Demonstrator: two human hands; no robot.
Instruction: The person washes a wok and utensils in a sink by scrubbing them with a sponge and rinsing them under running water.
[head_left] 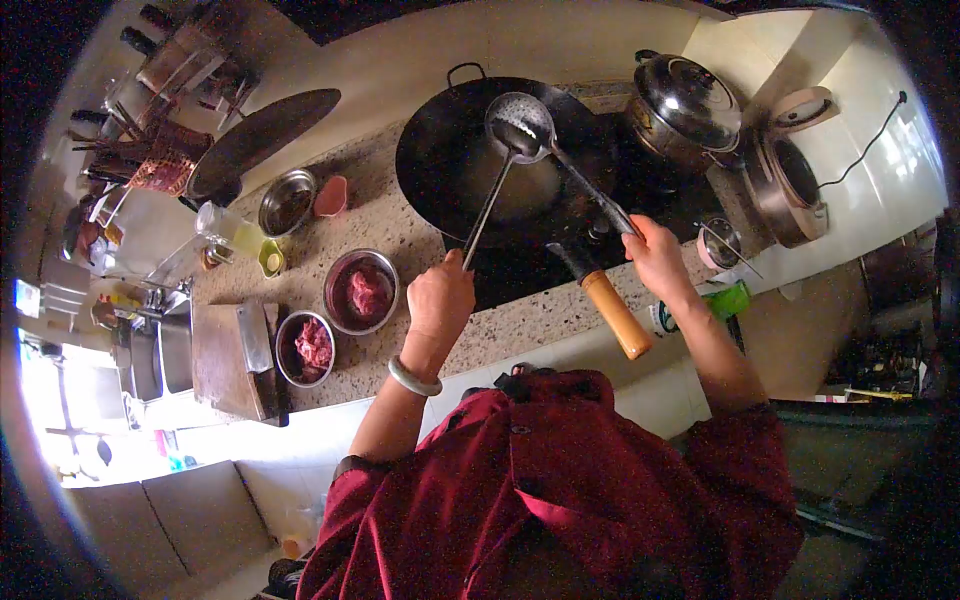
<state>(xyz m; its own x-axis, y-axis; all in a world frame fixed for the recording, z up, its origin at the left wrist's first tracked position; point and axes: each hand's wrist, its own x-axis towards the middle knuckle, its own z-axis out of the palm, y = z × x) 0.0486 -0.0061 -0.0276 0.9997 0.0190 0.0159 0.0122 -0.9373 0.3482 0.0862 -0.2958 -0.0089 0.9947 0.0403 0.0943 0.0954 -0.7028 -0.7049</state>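
A large dark wok (435,165) with a wooden handle (612,312) sits on the stove, cloudy liquid in its bottom. My left hand (441,298) is closed round the thin handle of a metal spoon (489,208), whose head lies over the skimmer. In my right hand (657,258) is the handle of a perforated skimmer (517,108), held above the wok. Left of my left hand stand two metal bowls: one (364,292) with red meat in liquid, the other (306,347) with cut meat.
A cleaver (253,338) lies on a cutting board (222,350) at the left. Behind are a small metal bowl (288,202) and a green cup (271,258). A lidded pot (686,108) and a rice cooker (788,190) stand at the right.
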